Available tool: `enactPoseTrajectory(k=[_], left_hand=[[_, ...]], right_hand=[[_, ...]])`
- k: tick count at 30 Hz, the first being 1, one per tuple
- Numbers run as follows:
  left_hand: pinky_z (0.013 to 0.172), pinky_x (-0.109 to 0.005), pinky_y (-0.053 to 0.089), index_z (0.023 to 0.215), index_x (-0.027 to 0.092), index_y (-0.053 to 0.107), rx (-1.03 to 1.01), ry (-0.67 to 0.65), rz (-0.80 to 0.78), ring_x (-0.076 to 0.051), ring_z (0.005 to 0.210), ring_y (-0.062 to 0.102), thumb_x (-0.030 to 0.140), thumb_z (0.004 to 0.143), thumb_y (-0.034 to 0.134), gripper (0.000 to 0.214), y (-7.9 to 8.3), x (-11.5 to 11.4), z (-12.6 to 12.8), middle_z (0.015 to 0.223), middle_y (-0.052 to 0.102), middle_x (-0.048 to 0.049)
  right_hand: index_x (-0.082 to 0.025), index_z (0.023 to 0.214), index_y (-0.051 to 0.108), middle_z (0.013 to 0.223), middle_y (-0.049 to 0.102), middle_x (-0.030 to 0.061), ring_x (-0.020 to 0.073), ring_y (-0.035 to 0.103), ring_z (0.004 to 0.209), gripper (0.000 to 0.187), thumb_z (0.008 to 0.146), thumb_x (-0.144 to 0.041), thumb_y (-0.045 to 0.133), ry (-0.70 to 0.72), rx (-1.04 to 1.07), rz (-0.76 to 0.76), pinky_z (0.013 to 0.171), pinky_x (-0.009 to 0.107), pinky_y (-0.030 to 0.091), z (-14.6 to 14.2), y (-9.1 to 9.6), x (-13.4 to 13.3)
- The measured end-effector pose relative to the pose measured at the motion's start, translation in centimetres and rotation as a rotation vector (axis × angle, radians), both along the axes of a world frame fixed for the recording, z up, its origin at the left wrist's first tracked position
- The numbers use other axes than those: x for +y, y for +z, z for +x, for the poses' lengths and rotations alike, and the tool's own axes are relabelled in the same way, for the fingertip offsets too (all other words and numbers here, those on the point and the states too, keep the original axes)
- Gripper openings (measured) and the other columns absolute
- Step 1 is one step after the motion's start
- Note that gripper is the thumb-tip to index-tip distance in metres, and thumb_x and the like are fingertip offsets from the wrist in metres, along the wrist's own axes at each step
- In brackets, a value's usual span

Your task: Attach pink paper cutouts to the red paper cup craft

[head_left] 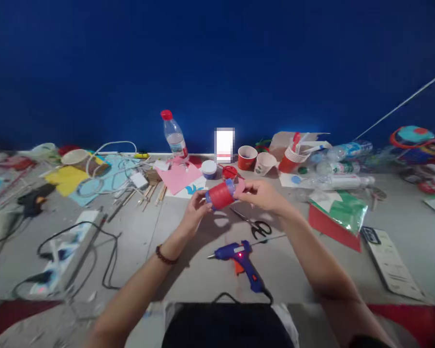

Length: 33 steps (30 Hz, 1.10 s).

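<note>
In front of me, a small red cylinder (pixel 221 195) with bluish-purple ends is held tilted above the table. My left hand (pixel 195 211) is closed around its left end. At the other end, my right hand (pixel 255 194) pinches a small pink piece (pixel 239 187) against or close beside the cylinder; whether they touch I cannot tell. Below both hands lies a blue glue gun (pixel 241 256) with a lit red light, its nozzle pointing left. Black-handled scissors (pixel 260 229) rest between the glue gun and my right hand.
At the back stand a red-capped bottle (pixel 174 137), a white-lidded tub (pixel 209 167), and paper cups (pixel 247 158). Plastic bottles (pixel 342 181) lie at right, near a phone (pixel 371 235). A power strip (pixel 67 251) with trailing black cables is at left. Pink paper (pixel 179 178) lies behind my left hand.
</note>
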<state>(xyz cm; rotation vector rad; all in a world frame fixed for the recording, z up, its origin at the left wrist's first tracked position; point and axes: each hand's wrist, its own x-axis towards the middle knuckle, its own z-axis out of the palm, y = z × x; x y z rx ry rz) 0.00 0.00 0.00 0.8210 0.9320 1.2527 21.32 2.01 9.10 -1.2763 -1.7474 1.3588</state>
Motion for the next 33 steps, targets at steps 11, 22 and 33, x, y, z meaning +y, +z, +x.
enactPoseTrajectory(k=[11,22,33], left_hand=[[0.061,-0.019,0.049,0.094,0.021,0.059,0.028,-0.006,0.041,-0.011,0.078,0.056,0.035,0.059,0.084,0.046,0.58,-0.02,0.13,0.095,0.058,0.0003],[0.061,-0.019,0.05,0.096,0.02,0.059,0.023,-0.024,0.033,-0.011,0.078,0.056,0.035,0.06,0.085,0.047,0.0,-0.19,0.2,0.095,0.057,-0.0005],[0.064,-0.025,0.056,0.095,0.021,0.058,0.025,0.0,0.073,-0.014,0.083,0.057,0.037,0.06,0.083,0.046,0.27,0.38,-0.18,0.099,0.057,-0.002]], right_hand=[[-0.017,0.073,0.063,0.066,0.053,-0.0012,0.0109,0.045,0.058,0.02,0.079,-0.036,0.063,-0.03,-0.005,0.033,0.054,0.026,0.037,0.14,-0.08,-0.03],[-0.018,0.065,0.056,0.064,0.051,-0.0018,0.0125,0.047,0.062,0.019,0.078,-0.032,0.062,-0.065,-0.014,0.151,0.057,0.026,0.036,0.02,-0.44,-0.17],[-0.018,0.082,0.068,0.074,0.06,0.0014,0.0132,0.052,0.065,0.019,0.077,-0.036,0.067,-0.028,0.012,0.089,0.056,0.027,0.041,0.04,-0.49,-0.01]])
